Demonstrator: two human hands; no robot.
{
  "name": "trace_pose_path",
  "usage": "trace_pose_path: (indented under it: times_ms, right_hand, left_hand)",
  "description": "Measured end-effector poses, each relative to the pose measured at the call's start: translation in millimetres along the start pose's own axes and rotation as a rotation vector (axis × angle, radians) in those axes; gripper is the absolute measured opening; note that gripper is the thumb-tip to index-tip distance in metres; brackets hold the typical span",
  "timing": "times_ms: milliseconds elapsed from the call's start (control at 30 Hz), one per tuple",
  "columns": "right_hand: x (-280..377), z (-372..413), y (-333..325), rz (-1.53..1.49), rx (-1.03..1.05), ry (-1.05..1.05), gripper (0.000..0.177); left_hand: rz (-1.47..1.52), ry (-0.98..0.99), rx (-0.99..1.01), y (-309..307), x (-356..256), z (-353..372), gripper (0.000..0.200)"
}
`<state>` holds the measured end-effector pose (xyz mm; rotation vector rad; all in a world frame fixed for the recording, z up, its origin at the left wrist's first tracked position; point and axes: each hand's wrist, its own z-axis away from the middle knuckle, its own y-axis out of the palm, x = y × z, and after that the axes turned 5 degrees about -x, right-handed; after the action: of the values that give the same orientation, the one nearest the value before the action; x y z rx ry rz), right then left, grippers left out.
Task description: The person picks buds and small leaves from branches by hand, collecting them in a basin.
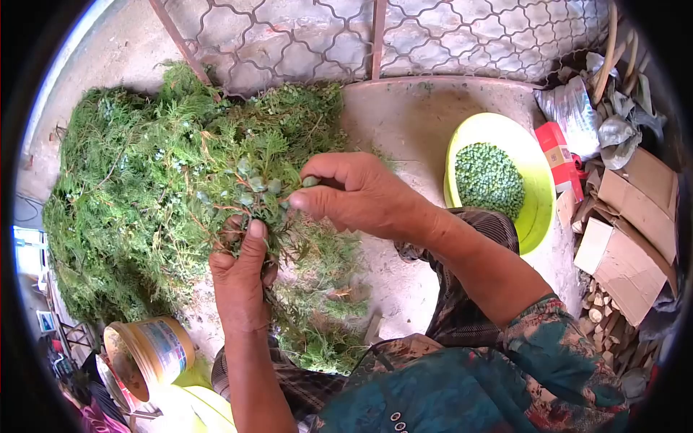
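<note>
My left hand (242, 256) is wrapped round the stems of a conifer sprig (249, 191) that carries several blue-green cones. Just to the right of it, my right hand (357, 191) pinches a small green cone (310, 181) between thumb and forefinger. Behind both hands lies a large heap of cut conifer branches (130, 195), some with cones on them. On the right, a yellow-green basin (538, 216) holds many loose green cones (487, 177).
A metal lattice (303, 43) runs along the back. Flattened cardboard (628, 245), a red box (559, 155) and split wood (603, 317) lie at the right. A tipped bucket (155, 353) rests at lower left. Loose sprigs (325, 346) litter the floor between my legs.
</note>
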<state>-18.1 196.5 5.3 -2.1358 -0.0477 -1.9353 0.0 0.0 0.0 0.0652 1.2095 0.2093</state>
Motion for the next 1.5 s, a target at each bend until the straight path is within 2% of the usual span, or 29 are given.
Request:
trace_pose_path:
  times_ms: [67,167,200,267,300,333,367,400,500,567,600,667,700,833,867,900,967,1033,1067,1100,1167,1233,1333,1367,1400,1433,1500]
  right_hand:
    - [8,0,-3,-0.158,0.016,0.15,0.023]
    - [4,-3,0,-0.17,-0.082,0.051,0.021]
    - [4,-2,0,-0.168,-0.081,0.059,0.021]
    - [8,-1,-2,-0.281,-0.221,0.136,0.02]
    - [8,0,-2,-0.274,-0.218,0.14,0.02]
    - [9,1,0,-0.424,-0.22,0.182,0.02]
    - [9,2,2,-0.576,-0.221,0.229,0.02]
    - [8,1,4,-0.576,-0.215,0.235,0.02]
    - [1,0,0,-0.718,-0.241,0.242,0.019]
    - [-14,-3,-18,-0.869,-0.31,0.108,0.019]
    - [-13,-6,-33,-0.869,-0.309,0.115,0.019]
    - [-2,-13,-60,-1.232,-0.45,0.087,0.018]
    - [4,-13,-57,-1.231,-0.446,0.089,0.018]
    - [16,-3,-26,-1.014,-0.363,0.206,0.015]
    - [12,-3,-22,-0.941,-0.29,0.214,0.015]
    - [9,-2,-17,-0.868,-0.215,0.222,0.016]
    - [7,3,-7,-0.791,-0.213,0.254,0.018]
    - [7,6,0,-0.434,-0.183,0.226,0.013]
    - [9,4,6,-0.229,-0.215,0.142,0.018]
    - [6,5,9,-0.229,-0.217,0.143,0.018]
    - [-3,6,15,0.124,-0.233,-0.11,0.024]
    - [-7,6,17,0.107,-0.231,-0.097,0.026]
    - [-5,2,12,0.21,-0.248,-0.219,0.02]
    - [3,3,5,0.111,-0.302,-0.112,0.019]
    - [7,3,-3,0.012,-0.355,-0.004,0.019]
    - [5,2,-17,0.015,-0.359,-0.002,0.019]
    - [7,-3,-41,-0.954,-0.291,0.125,0.022]
  left_hand:
    - [-0.062,0.046,0.03,1,-2,1,0.03]
    - [-0.118,0.057,0.072,0,-6,-1,0.03]
    - [-0.166,0.048,0.007,7,-5,5,0.033]
    - [-0.193,0.005,0.026,13,-6,11,0.034]
    - [-0.217,-0.031,0.043,17,-7,13,0.034]
    - [-0.158,-0.027,-0.023,24,-9,17,0.025]
    - [-0.154,-0.035,-0.032,24,-11,17,0.025]
    - [-0.139,-0.056,0.005,23,-13,16,0.025]
    - [-0.137,-0.102,0.065,22,-20,17,0.026]
    - [-0.167,-0.14,0.02,17,-19,17,0.03]
    - [-0.195,-0.155,-0.036,12,-20,17,0.034]
    - [-0.199,-0.135,-0.053,5,-14,17,0.035]
    - [-0.205,-0.109,-0.074,3,-12,16,0.035]
    - [-0.281,-0.11,-0.006,5,-12,14,0.029]
    - [-0.28,-0.115,-0.001,7,-12,15,0.029]
    - [-0.23,-0.123,-0.021,10,-13,16,0.026]
    - [-0.181,-0.128,-0.043,12,-13,16,0.023]
    - [-0.252,-0.07,-0.08,11,-9,14,0.019]
    - [-0.253,-0.071,-0.079,8,-8,12,0.019]
    - [-0.252,-0.059,-0.003,3,-7,9,0.019]
    - [-0.252,-0.049,0.078,2,-5,9,0.019]
    - [-0.225,-0.027,0.059,3,-4,11,0.02]
    - [-0.238,-0.032,0.01,4,-4,13,0.023]
    - [-0.241,-0.031,0.013,6,-7,14,0.023]
    - [-0.232,-0.065,-0.073,9,-11,16,0.027]
    - [-0.221,-0.1,-0.16,11,-12,18,0.03]
    - [-0.192,-0.122,-0.123,3,-11,19,0.036]
